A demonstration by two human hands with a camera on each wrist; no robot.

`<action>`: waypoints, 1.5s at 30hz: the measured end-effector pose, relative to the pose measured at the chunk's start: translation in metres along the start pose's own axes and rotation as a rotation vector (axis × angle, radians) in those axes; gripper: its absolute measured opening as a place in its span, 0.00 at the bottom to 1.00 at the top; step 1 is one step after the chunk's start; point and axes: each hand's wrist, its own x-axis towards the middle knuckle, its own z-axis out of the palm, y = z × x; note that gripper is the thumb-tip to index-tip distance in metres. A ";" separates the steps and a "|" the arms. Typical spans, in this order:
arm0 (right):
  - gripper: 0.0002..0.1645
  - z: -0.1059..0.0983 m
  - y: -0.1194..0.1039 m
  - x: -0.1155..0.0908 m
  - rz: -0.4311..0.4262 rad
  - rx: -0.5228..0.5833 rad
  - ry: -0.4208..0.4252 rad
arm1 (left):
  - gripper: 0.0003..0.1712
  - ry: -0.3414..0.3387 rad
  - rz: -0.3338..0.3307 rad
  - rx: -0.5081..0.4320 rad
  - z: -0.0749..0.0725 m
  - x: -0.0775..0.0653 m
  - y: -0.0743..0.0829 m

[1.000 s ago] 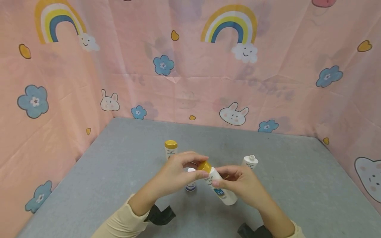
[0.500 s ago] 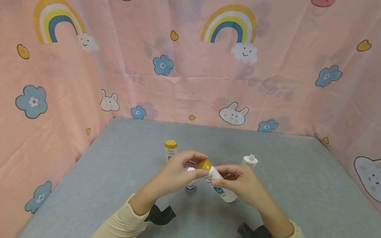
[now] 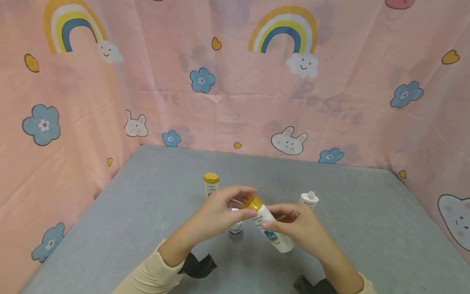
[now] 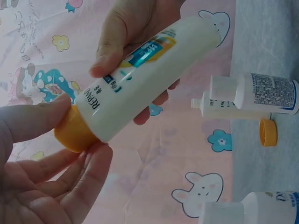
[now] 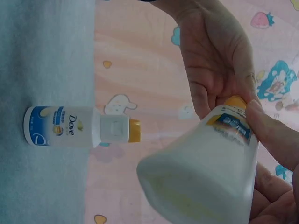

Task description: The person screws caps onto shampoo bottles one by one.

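Both hands hold a white shampoo-type bottle (image 3: 276, 237), tilted with its top toward the upper left in the head view. My left hand (image 3: 216, 212) pinches the bottle's gold cap (image 3: 253, 203) between thumb and fingers. In the left wrist view the cap (image 4: 74, 130) sits against the top of the bottle (image 4: 140, 81). My right hand (image 3: 301, 226) grips the bottle's body, the thumb near the printed brand and the fingers behind. The bottle's broad base faces the camera in the right wrist view.
Behind the hands stand a gold-capped bottle (image 3: 211, 183) and an uncapped white bottle (image 3: 309, 199). A small Dove bottle (image 5: 65, 126) is upright, partly hidden by my left hand in the head view. A loose yellow cap (image 4: 268, 133) lies on the grey table (image 3: 165, 171).
The held bottle and its gold cap have shifted and tilted very slightly. Both hands keep their places on the cap and the body.
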 end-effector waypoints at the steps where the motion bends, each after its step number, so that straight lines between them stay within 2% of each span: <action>1: 0.22 0.001 0.000 0.000 0.002 -0.002 0.010 | 0.23 0.010 -0.003 0.008 0.001 0.000 0.000; 6: 0.22 0.001 0.000 0.000 -0.014 -0.024 0.016 | 0.20 0.035 0.030 0.033 0.002 0.000 -0.001; 14: 0.21 -0.001 0.002 0.000 -0.050 -0.027 -0.025 | 0.20 0.010 0.060 0.037 0.001 -0.002 0.001; 23: 0.22 0.000 0.002 0.001 -0.033 0.005 -0.043 | 0.20 0.023 -0.005 0.020 0.002 -0.002 0.003; 29: 0.21 0.000 0.003 0.001 -0.058 0.005 -0.062 | 0.18 0.028 0.057 0.028 0.003 -0.002 0.002; 33: 0.20 0.000 0.004 0.001 -0.072 -0.004 -0.063 | 0.19 0.020 0.071 0.024 0.002 -0.002 0.003; 37: 0.21 0.000 0.003 0.001 -0.057 0.001 -0.041 | 0.20 0.027 0.037 0.011 0.001 -0.002 0.003; 42: 0.22 0.001 0.001 0.000 -0.023 0.009 0.005 | 0.16 0.057 -0.031 -0.001 0.002 0.000 0.001; 45: 0.22 0.001 0.000 0.000 -0.026 0.007 0.012 | 0.13 0.075 -0.036 0.007 0.003 0.000 0.000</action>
